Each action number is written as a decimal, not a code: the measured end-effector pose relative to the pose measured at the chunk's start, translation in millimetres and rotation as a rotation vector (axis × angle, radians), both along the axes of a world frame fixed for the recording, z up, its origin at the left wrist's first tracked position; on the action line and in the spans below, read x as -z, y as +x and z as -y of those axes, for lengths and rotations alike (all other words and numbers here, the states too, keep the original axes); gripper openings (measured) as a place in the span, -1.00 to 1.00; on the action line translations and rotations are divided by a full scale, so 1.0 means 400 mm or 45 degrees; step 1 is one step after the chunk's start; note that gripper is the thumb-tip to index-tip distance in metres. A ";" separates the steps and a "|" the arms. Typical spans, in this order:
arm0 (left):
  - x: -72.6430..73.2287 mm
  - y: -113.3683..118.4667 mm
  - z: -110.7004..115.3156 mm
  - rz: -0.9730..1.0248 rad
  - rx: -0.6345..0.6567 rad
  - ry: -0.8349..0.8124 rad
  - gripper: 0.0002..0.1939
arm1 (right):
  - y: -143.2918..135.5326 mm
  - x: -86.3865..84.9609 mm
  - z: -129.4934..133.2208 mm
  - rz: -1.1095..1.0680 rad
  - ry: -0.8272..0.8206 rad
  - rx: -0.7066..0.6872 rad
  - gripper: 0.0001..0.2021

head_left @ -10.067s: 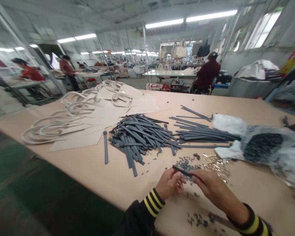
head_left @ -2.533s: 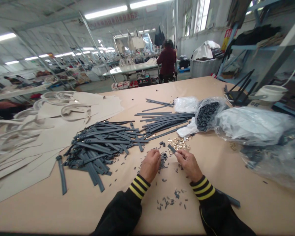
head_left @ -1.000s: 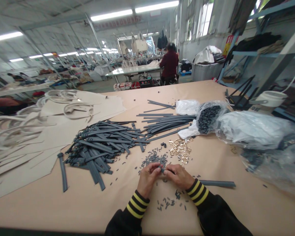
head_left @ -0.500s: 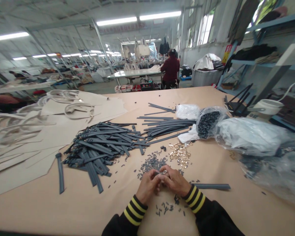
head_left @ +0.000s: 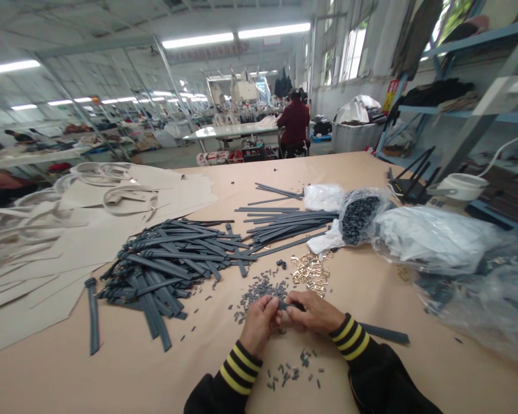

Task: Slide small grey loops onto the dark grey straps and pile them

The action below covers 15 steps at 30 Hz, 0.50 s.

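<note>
Tabletop (head_left: 133,379): gold buckles (head_left: 311,270) one o'clock, likely for reach; left hand (head_left: 258,323), right hand (head_left: 317,312) fingers pinching dark strap (head_left: 283,306), probably steadying.

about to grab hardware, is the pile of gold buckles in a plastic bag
No, the pile of gold buckles lies loose on the table, just beyond the right hand.

Bare tabletop (head_left: 155,379) left a low way in from the near left, and another open patch ran between the gold buckles (head_left: 311,273) and the plastic bags (head_left: 435,236). The heap of dark straps (head_left: 168,259) blocked the left. Small grey pieces (head_left: 263,287) cluttered the surface just beyond the hands (head_left: 315,313); a loose strap (head_left: 386,333) lay beside the right sleeve (head_left: 354,339).
</note>
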<state>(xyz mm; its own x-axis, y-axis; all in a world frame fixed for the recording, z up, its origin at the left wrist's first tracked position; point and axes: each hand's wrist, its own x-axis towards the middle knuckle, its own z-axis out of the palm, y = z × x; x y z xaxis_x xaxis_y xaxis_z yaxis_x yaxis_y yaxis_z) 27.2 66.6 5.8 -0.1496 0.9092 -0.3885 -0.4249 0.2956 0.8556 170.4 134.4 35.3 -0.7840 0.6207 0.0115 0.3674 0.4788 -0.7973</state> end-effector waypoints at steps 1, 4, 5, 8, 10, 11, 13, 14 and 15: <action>-0.003 0.003 -0.007 0.017 -0.033 -0.003 -0.69 | 0.005 -0.001 -0.006 -0.006 -0.007 0.015 -0.91; -0.009 0.000 -0.032 -0.036 -0.038 0.006 -0.69 | 0.020 -0.002 -0.018 -0.033 -0.031 0.069 -0.88; -0.012 -0.004 -0.042 -0.086 0.017 0.017 -0.68 | 0.024 -0.002 -0.022 -0.045 -0.046 0.086 -0.88; -0.024 -0.015 -0.080 -0.344 0.156 0.073 -0.65 | 0.035 -0.001 -0.035 -0.085 -0.075 0.162 -0.88; -0.032 -0.015 -0.110 -0.701 0.148 0.131 -0.63 | 0.042 -0.001 -0.048 -0.132 -0.041 0.318 -0.87; -0.035 -0.010 -0.126 -0.887 0.139 0.165 -0.65 | 0.046 0.000 -0.055 -0.153 -0.022 0.425 -0.87; -0.039 0.007 -0.154 -1.160 0.152 0.217 -0.78 | 0.053 0.003 -0.068 -0.183 0.008 0.638 -0.88; -0.039 0.018 -0.166 -1.223 0.169 0.231 -0.86 | 0.056 0.006 -0.073 -0.186 0.017 0.713 -0.89; -0.038 0.030 -0.176 -1.252 0.185 0.239 -0.90 | 0.059 0.010 -0.077 -0.183 0.023 0.755 -0.89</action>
